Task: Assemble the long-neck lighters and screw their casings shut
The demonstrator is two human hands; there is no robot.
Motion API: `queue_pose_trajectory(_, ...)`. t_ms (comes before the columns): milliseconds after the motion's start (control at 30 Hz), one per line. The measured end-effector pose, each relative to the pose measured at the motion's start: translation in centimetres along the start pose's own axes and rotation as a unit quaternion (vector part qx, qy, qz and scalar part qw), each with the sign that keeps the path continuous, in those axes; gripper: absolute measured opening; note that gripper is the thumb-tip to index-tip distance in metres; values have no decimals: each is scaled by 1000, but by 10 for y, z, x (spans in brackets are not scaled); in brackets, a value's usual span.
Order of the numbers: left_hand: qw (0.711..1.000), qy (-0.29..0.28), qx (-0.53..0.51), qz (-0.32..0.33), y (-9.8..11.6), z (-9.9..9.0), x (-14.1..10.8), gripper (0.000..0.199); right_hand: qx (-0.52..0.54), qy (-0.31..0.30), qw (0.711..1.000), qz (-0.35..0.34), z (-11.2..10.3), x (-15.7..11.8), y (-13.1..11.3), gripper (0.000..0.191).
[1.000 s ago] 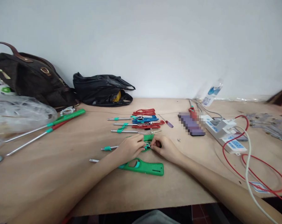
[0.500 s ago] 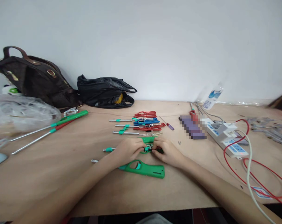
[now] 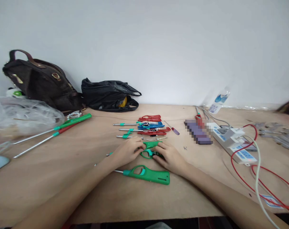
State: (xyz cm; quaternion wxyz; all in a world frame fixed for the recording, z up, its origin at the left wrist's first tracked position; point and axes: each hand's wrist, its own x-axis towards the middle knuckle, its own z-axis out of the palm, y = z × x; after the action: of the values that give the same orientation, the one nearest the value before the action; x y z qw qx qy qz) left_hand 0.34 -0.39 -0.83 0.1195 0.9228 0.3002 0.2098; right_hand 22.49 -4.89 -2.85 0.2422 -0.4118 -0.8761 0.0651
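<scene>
My left hand [image 3: 128, 152], its fingers bent together, is at the left end of an opened green lighter shell [image 3: 148, 154] with a teal trigger. What its fingertips pinch is too small to make out. On the shell's right end my right hand [image 3: 172, 156] has closed its fingers; dark parts show beneath them. Another green shell piece [image 3: 151, 145] lies just behind, between the hands. Nearer the front edge rests a whole green lighter [image 3: 149, 175], its rod pointing left. Behind the hands are red shells [image 3: 149, 118], a blue shell [image 3: 150, 125] and metal rods [image 3: 129, 124] with teal parts.
A purple-handled screwdriver [image 3: 175, 130] and a purple box [image 3: 199, 132] lie behind on the right. A power strip [image 3: 240, 152] with red and white cables is further right. Bags [image 3: 108, 95] and two long lighters [image 3: 73, 121] are at the left.
My left hand has shifted slightly left and back, showing more of the teal trigger. My right hand's fingers have moved a little over the shell. The whole view has shifted slightly.
</scene>
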Motion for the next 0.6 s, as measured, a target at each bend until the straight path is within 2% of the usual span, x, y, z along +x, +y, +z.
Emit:
queue_pose_trajectory(267,998,-15,53,17,2,0,0,16,-79,27,995,-58,11,-3,2,17)
queue_pose_trajectory(600,996,-26,86,25,4,0,1,15,-126,22,989,-70,14,-2,0,18)
